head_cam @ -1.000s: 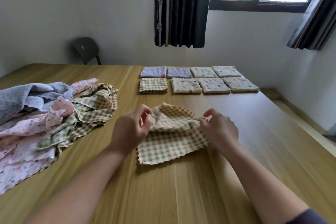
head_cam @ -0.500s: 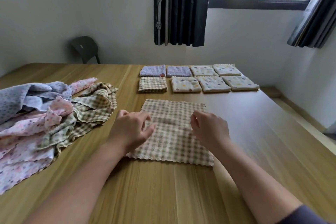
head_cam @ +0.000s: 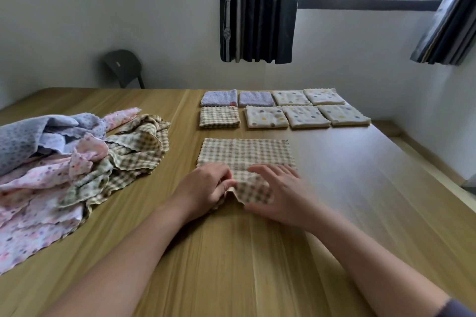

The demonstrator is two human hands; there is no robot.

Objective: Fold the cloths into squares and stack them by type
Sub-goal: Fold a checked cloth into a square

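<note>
No writing is legible; the pale mark on the chair is too small to read.

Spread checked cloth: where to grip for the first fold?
Pinch the checked cloth at its near edge, one corner per hand, coming from the near side. It lies flat, but that edge is rucked up between the left hand and right hand, giving a lip.

Bare wooden table open to the right of the spread checked cloth, heap of unfolded cloths blocking the left, folded squares in two rows closing the far side, narrow strip free between rows and cloth
</note>
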